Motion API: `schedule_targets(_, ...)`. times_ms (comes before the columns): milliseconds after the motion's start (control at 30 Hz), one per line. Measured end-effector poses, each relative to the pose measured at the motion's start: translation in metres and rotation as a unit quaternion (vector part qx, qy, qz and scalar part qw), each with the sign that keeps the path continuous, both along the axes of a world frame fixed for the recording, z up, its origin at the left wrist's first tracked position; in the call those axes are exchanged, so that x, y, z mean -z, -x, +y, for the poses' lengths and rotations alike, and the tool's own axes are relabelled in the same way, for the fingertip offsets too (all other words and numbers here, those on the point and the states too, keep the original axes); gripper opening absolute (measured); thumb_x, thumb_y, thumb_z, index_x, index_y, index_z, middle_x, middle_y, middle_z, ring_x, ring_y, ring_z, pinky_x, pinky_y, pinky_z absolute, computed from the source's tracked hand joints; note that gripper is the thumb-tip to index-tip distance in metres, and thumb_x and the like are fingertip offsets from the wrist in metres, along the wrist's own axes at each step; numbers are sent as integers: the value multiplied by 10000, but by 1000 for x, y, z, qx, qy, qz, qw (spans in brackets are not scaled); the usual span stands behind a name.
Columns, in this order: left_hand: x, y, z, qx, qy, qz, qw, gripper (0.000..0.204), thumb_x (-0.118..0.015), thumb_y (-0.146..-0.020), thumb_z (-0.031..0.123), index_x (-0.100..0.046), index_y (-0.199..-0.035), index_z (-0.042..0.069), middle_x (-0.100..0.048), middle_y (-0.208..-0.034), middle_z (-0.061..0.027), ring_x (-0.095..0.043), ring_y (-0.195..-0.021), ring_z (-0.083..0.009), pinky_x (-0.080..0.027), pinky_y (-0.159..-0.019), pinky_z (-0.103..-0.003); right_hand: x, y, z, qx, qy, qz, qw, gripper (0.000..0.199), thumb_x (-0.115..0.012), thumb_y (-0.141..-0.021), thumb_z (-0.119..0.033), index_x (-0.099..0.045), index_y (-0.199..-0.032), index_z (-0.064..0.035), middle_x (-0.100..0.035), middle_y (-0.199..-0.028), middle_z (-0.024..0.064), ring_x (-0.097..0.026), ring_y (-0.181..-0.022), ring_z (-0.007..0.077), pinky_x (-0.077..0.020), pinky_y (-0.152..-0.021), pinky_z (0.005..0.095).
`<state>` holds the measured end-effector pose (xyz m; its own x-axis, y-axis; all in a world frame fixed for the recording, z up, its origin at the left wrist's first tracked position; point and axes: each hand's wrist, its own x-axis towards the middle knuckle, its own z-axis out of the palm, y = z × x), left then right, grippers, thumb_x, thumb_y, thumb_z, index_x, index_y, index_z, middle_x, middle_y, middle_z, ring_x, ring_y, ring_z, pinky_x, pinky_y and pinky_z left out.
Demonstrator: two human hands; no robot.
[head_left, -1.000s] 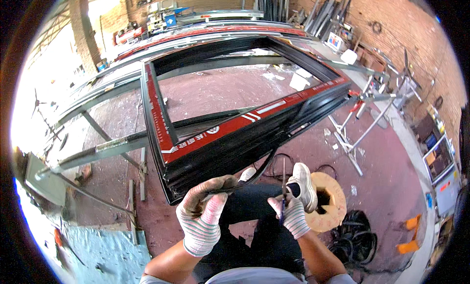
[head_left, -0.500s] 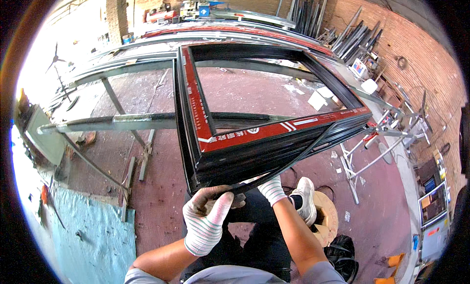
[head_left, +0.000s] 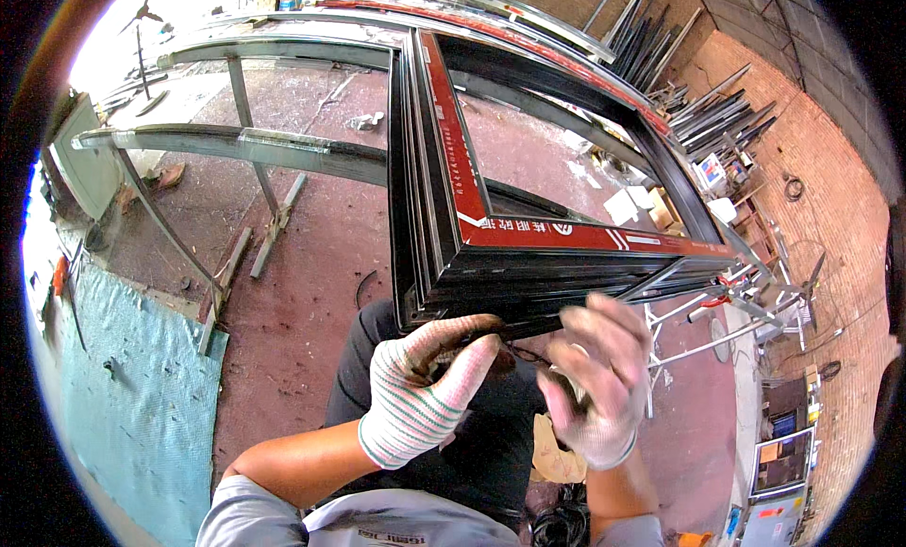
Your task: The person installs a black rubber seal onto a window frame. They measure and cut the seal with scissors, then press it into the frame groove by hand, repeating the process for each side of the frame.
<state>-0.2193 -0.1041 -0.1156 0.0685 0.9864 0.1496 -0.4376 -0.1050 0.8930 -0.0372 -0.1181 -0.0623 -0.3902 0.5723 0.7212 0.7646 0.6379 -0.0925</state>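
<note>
A stack of black window frames (head_left: pixel 557 278) with red protective film (head_left: pixel 604 238) on its upper face stands before me, its near corner toward my lap. My left hand (head_left: pixel 425 387), in a white knit glove with darkened fingertips, is closed below this corner, thumb and forefinger pinched on a thin black rubber strip. The strip (head_left: pixel 656 281) slants across the frames' front side; my right hand hides part of it. Just in front of the stack's near side, my gloved right hand (head_left: pixel 599 382) is raised with bent fingers apart, somewhat blurred, and nothing shows in it.
Metal trestle rails (head_left: pixel 283 149) extend left under the stack. A red-handled tool (head_left: pixel 713 303) lies on a stand (head_left: pixel 755 330) at right. A blue-green sheet (head_left: pixel 142 377) covers floor at lower left. Long profiles (head_left: pixel 727 122) lean on the brick wall.
My right hand has come up from low beside my leg to the frames' near side. My left hand stays by the near corner, slightly farther right. The view has tilted downward.
</note>
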Motion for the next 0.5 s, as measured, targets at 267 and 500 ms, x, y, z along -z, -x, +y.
schedule_targets(267,-3,5,5,16,-1,-23,1000,226,-626,-956,36,-666,-1165,-41,-729,-942,-93,-681,-839,-125,-556,-798,-273,-32,7,56,-110,2,-60,992,248,-781,-743,-172,-662,-961,-165,-639,-904,-6,-613,-903,224,-412,-992,470)
schedule_targets(500,47,5,-18,96,-9,-4,995,223,-592,-966,6,-669,-1169,-42,-731,-909,-87,-678,-861,-104,-543,-793,-234,-45,20,79,-82,27,-49,995,197,-783,-751,-103,-653,-895,-138,-634,-876,37,-607,-867,258,-436,-942,463)
